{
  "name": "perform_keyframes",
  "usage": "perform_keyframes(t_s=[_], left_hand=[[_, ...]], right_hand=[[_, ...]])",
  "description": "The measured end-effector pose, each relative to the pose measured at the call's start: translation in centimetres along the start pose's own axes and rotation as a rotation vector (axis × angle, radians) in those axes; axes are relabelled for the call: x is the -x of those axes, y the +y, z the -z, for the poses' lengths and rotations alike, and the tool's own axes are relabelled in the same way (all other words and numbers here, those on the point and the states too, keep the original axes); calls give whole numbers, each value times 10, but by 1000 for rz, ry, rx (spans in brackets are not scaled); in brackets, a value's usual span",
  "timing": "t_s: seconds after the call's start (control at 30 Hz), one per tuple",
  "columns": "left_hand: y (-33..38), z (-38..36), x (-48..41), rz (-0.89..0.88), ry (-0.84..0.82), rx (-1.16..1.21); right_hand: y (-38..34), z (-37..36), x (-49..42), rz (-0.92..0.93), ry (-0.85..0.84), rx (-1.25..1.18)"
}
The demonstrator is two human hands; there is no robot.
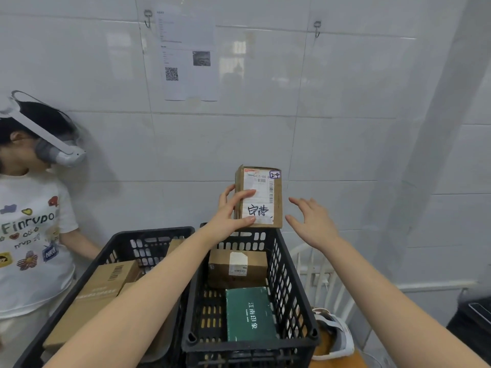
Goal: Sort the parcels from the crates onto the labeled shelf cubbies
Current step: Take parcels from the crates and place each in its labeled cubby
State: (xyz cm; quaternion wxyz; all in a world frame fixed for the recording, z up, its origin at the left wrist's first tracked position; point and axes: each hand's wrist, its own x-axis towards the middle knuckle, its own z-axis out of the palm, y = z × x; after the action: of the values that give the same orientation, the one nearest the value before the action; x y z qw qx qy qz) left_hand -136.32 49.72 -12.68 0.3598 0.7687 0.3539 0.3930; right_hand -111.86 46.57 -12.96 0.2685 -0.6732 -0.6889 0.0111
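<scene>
Tiled wall (345,128): fills the view from 9 to 3 o'clock, behind everything else.
Second person (32,248): at 9 o'clock, in a white printed T-shirt, wearing a head-mounted device.
Left crate (148,232): black, slotted, at 7 o'clock, touching the right crate's side.
Right crate (288,288): black, slotted, at 6 o'clock, under both forearms.
Long carton (101,293): brown, lying tilted in the left crate.
Paper notice (186,57): on the wall at 12 o'clock, with a QR code.
Green box (249,314): flat in the right crate, at its 6 o'clock end.
Brown parcel (236,266): in the right crate, just beyond the green box at its 12 o'clock.
Held parcel (265,203): upright brown carton in the air above the right crate's far rim, its white label facing the camera.
Left hand (228,213): fingers and thumb curled round the held parcel's 9 o'clock edge.
Right hand (310,221): fingers spread and straight, holding nothing, at the parcel's 3 o'clock and apart from it.
Sticker (275,174): reads "2-4", at the parcel's 1 o'clock corner.
</scene>
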Motion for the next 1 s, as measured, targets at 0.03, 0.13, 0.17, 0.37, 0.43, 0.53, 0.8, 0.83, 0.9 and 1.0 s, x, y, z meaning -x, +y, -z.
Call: perform_keyframes(t_s=[0.03, 0.13, 0.17, 0.37, 0.43, 0.53, 0.8, 0.83, 0.9, 1.0], left_hand=[[0, -4, -5, -7, -21, -1], [3, -28, -22, -35, -91, 3], [5, -40, -28, -43, -117, 11], [27, -144, -72, -114, -286, 91], [40, -188, -91, -154, -333, 133], [66, -263, -120, -211, -415, 188], [156, -477, -166, -372, -670, 297], [166, -504, -168, -381, -700, 311], [188, -556, -169, -410, -771, 339], [219, -632, -169, -483, -874, 363]], right_hand=[[4, 2, 3, -18, -4, 13], [24, 13, 19, -90, 14, 25], [34, 17, 25, -121, 18, 19], [126, 62, 68, -287, 63, 70], [162, 87, 85, -359, 102, 85], [217, 128, 116, -462, 168, 122], [358, 234, 220, -738, 292, 209], [371, 244, 235, -779, 304, 220], [396, 265, 264, -862, 330, 241], [433, 292, 304, -968, 376, 258]])
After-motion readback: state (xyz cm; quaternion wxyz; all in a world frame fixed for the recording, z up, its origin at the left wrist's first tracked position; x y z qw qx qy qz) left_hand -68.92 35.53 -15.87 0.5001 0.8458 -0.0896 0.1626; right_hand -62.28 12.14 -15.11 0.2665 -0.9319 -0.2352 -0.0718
